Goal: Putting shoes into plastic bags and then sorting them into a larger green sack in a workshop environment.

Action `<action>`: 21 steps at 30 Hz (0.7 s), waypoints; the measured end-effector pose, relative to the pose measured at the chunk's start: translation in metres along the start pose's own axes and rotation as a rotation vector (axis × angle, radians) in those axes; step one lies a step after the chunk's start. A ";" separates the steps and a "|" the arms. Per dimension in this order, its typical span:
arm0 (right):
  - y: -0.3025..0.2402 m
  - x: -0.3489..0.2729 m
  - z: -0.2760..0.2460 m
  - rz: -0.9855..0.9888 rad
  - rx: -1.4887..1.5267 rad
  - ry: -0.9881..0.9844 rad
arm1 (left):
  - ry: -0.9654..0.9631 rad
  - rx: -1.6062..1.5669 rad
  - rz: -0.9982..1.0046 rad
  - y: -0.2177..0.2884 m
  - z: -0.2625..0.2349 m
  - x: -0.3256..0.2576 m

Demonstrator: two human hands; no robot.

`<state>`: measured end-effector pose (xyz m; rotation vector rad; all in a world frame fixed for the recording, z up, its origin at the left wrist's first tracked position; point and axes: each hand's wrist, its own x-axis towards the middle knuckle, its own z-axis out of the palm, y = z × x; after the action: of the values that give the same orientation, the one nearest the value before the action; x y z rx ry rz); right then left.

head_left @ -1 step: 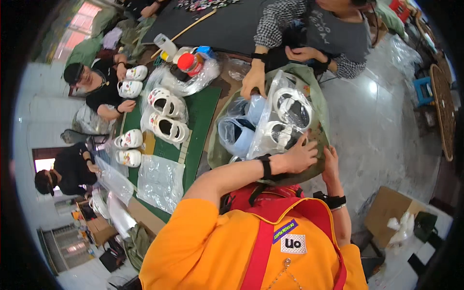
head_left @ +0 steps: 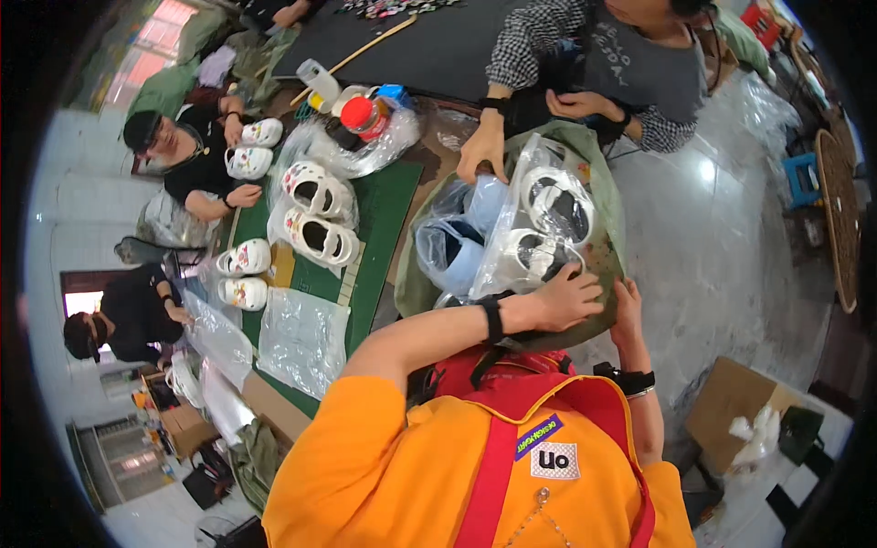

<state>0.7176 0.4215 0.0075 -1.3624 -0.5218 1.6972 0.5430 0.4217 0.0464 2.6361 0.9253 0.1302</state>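
An olive-green sack (head_left: 605, 192) stands open in front of me. Inside it lie white clogs (head_left: 557, 205) in clear plastic and, to their left, light blue clogs (head_left: 448, 254), also bagged. My left hand (head_left: 568, 299) is closed at the sack's near rim, its bent fingers beside the white clogs; its palm side is hidden. At the near right corner my right hand (head_left: 628, 310) pinches the sack's edge from outside. Across from me, a co-worker's hand (head_left: 484, 151) reaches down to the blue clogs at the far rim.
To the left, a green-topped table (head_left: 384, 196) bears decorated white clogs (head_left: 320, 237), a flat clear plastic bag (head_left: 301, 342) and a red-lidded jar (head_left: 364, 117). Two people work along its far left side. A blue stool (head_left: 802, 175) and a cardboard sheet (head_left: 731, 406) are at right.
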 end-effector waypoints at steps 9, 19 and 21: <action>0.011 0.007 0.005 0.088 -0.038 -0.052 | 0.643 -0.145 -0.373 0.003 -0.026 -0.160; 0.018 0.016 0.020 -0.445 -0.805 0.003 | 0.632 -0.378 -1.034 0.029 0.027 -0.278; 0.004 -0.003 0.056 -0.589 -1.133 0.003 | 0.620 -0.377 -1.198 0.043 0.036 -0.304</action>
<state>0.6643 0.4278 0.0230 -1.6722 -1.8503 0.8616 0.3367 0.1911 0.0359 1.3453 2.2128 0.7222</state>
